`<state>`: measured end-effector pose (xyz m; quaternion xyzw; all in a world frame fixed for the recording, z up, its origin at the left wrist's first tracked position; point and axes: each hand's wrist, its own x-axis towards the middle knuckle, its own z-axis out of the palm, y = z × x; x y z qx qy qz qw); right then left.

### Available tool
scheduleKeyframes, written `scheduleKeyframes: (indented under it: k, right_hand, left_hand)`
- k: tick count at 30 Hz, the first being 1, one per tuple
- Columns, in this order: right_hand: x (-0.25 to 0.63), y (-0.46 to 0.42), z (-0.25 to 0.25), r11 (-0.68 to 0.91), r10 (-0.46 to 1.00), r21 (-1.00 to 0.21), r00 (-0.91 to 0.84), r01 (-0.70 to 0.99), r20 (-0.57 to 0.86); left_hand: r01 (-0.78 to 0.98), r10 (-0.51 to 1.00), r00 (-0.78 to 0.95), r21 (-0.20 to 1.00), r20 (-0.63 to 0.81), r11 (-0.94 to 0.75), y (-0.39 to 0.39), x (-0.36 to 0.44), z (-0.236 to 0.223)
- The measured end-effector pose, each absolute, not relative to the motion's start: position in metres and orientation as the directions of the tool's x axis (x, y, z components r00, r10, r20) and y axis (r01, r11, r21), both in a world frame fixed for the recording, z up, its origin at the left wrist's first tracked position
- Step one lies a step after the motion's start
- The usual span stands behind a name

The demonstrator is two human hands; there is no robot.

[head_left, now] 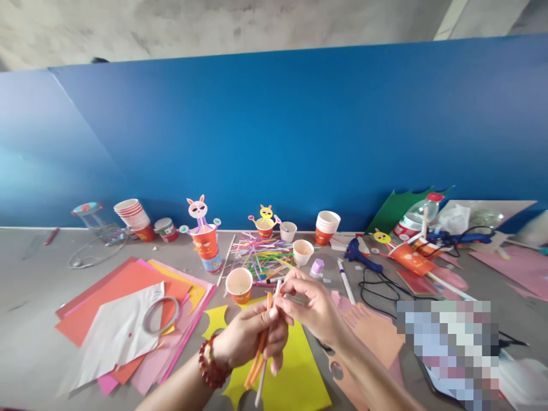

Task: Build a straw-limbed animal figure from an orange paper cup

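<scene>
Over the yellow paper (pixel 295 365), my left hand (pixel 252 331) is closed round a small bundle of thin orange straws (pixel 256 368) and a whitish one (pixel 260 388). The lower ends stick out below the fist, slanting toward me. My right hand (pixel 314 305) meets it at the top of the bundle, with thumb and fingers pinched at the upper end of the whitish straw. Exactly what the fingertips grip there is partly hidden. Just beyond the hands stand an open paper cup (pixel 238 284) and a loose pile of coloured straws (pixel 263 255).
Coloured paper sheets (pixel 103 288) with a roll of tape (pixel 161 315) lie left. Cup figures (pixel 204 245) and stacked cups (pixel 327 227) line the blue partition (pixel 274 137). At right are a blue glue gun (pixel 362 257) with its black cord, a bottle (pixel 417 217) and a pixelated patch.
</scene>
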<state>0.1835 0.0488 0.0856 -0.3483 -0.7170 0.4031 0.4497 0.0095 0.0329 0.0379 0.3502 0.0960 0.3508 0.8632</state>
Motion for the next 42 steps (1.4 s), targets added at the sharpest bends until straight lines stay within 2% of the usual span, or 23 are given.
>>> scheduleKeyframes:
  k: [12, 20, 30, 33, 35, 39, 42]
  right_hand:
    - [0.185, 0.044, 0.085, 0.454, 0.852, -0.876, -0.366, 0.164, 0.374]
    - [0.188, 0.043, 0.081, 0.500, 0.834, -0.849, -0.358, 0.169, 0.420]
    - [0.186, 0.044, 0.083, 0.482, 0.836, -0.866, -0.363, 0.129, 0.412]
    - [0.185, 0.043, 0.085, 0.471, 0.841, -0.873, -0.365, 0.127, 0.400]
    - [0.184, 0.043, 0.086, 0.461, 0.840, -0.879, -0.377, 0.121, 0.389]
    - [0.181, 0.043, 0.087, 0.446, 0.837, -0.889, -0.398, 0.104, 0.374]
    - [0.181, 0.043, 0.087, 0.455, 0.836, -0.883, -0.397, 0.112, 0.380]
  left_hand:
    - [-0.450, 0.580, 0.815, 0.635, 0.005, 0.628, 0.033, 0.001, 0.044]
    - [-0.510, 0.698, 0.715, 0.720, 0.052, 0.469, 0.030, 0.004, 0.039]
    - [-0.539, 0.851, 0.521, 0.796, 0.060, 0.274, 0.016, 0.013, 0.035]
    - [-0.458, 0.887, 0.461, 0.862, 0.018, 0.220, 0.016, 0.009, 0.038]
    - [-0.352, 0.933, 0.359, 0.928, 0.018, 0.118, 0.016, 0.007, 0.044]
    - [-0.129, 0.970, 0.126, 0.973, 0.206, -0.190, 0.016, 0.002, 0.052]
    - [-0.040, 0.967, 0.132, 0.975, 0.220, -0.216, 0.017, 0.000, 0.051]
